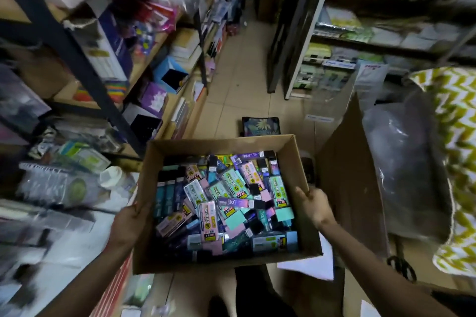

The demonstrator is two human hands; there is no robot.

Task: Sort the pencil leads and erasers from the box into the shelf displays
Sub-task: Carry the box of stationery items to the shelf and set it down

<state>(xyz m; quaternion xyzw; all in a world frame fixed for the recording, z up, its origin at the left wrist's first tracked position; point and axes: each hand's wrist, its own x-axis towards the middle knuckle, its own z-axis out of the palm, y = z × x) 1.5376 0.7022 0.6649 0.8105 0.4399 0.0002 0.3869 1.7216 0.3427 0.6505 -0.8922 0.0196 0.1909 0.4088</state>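
Shelves [85,64] blurred, box [288,162] packs' print unreadable

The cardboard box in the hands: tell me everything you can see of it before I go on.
The cardboard box is a shallow, open-topped brown tray with plain walls. It is held roughly level above the aisle floor, the left hand gripping its left wall and the right hand on its right wall. Small packets in pink, mint, purple and black lie in it, jumbled and overlapping, covering the bottom. A larger open carton stands just to its right.
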